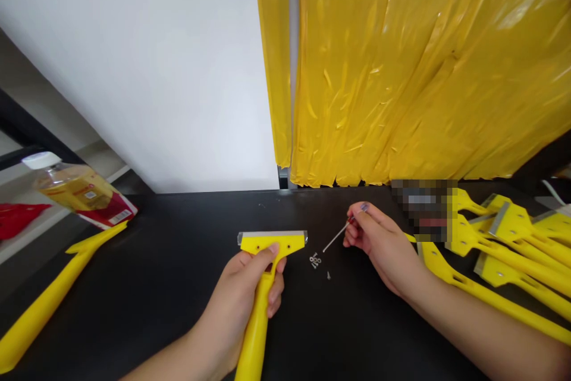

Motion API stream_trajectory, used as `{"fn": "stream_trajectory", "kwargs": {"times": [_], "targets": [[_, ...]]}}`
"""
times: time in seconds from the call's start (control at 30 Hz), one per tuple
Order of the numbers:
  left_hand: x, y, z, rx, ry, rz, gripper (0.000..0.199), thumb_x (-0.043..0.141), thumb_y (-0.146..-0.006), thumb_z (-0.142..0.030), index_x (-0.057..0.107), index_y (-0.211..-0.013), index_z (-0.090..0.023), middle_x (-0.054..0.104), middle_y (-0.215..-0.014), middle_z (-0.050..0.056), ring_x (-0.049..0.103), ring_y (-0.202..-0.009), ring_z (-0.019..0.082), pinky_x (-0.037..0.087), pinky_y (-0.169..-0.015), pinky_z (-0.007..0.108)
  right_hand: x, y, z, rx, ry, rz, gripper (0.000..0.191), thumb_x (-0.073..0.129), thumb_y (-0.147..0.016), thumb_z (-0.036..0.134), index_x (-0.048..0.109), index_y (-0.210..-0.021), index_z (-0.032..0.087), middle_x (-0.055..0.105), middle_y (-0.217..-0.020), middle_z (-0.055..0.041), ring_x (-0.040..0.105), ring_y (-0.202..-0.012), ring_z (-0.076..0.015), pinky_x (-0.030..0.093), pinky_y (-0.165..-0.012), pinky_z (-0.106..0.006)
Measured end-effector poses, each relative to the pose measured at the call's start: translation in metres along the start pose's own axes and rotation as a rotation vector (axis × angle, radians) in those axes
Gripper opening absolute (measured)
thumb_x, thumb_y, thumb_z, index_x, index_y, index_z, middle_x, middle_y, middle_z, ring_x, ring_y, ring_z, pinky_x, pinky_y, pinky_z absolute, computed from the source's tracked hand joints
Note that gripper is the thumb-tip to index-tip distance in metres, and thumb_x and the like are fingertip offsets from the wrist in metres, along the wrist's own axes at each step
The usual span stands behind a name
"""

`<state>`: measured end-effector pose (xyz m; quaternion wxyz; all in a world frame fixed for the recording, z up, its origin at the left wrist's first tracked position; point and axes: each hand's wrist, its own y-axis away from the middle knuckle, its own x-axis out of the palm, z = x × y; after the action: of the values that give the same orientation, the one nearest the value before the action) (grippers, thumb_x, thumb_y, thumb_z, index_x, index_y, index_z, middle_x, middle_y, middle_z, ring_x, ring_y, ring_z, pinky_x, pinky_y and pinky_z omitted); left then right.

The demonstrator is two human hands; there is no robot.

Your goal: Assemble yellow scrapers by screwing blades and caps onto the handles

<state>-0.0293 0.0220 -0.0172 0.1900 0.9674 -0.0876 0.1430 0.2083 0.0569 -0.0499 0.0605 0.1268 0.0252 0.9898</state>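
A yellow scraper [255, 333] stands with its wide head away from me, and my left hand [236, 283] is wrapped round its neck, the thumb lying on the head. A metal blade edge and clear plastic run along the top of the head, where two small holes show. In my right hand [382, 244] is a thin screwdriver [335, 238], pinched near its upper end; its shaft slants down to the left. Close to the tip lies a small pile of screws and nuts [314, 260]. One loose screw [329, 275] rests nearer to me.
Several yellow scrapers [504, 274] lie heaped on the black table [178, 286] at the right, beside a blurred-out patch. At the left are another yellow handle [53, 298] and a tilted bottle [87, 194]. Behind stand a white panel [178, 72] and yellow plastic sheeting [401, 72].
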Motion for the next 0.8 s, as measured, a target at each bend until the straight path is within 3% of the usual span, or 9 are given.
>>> {"fn": "stream_trajectory", "kwargs": {"times": [0.2, 0.8], "targets": [[-0.001, 0.0001, 0.0002, -0.014, -0.004, 0.002, 0.031, 0.063, -0.095, -0.041, 0.062, -0.075, -0.018, 0.05, -0.047, -0.003, 0.04, -0.042, 0.01, 0.03, -0.045, 0.022, -0.0012, -0.0001, 0.0025, -0.006, 0.098, 0.048, 0.035, 0.071, -0.093, 0.056, 0.061, -0.091, 0.023, 0.06, -0.071, 0.0036, 0.058, -0.066, -0.0152, 0.053, -0.07, -0.033], [-0.0008, -0.0012, 0.0039, -0.003, 0.006, 0.008, 0.033, 0.063, -0.096, -0.043, 0.062, -0.075, -0.018, 0.05, -0.047, -0.003, 0.039, -0.04, 0.009, 0.03, -0.044, 0.021, 0.001, 0.0012, 0.0047, -0.009, 0.157, 0.092, 0.04, 0.067, -0.094, 0.061, 0.059, -0.092, 0.022, 0.06, -0.072, 0.0036, 0.059, -0.066, -0.0144, 0.054, -0.07, -0.032]]}}
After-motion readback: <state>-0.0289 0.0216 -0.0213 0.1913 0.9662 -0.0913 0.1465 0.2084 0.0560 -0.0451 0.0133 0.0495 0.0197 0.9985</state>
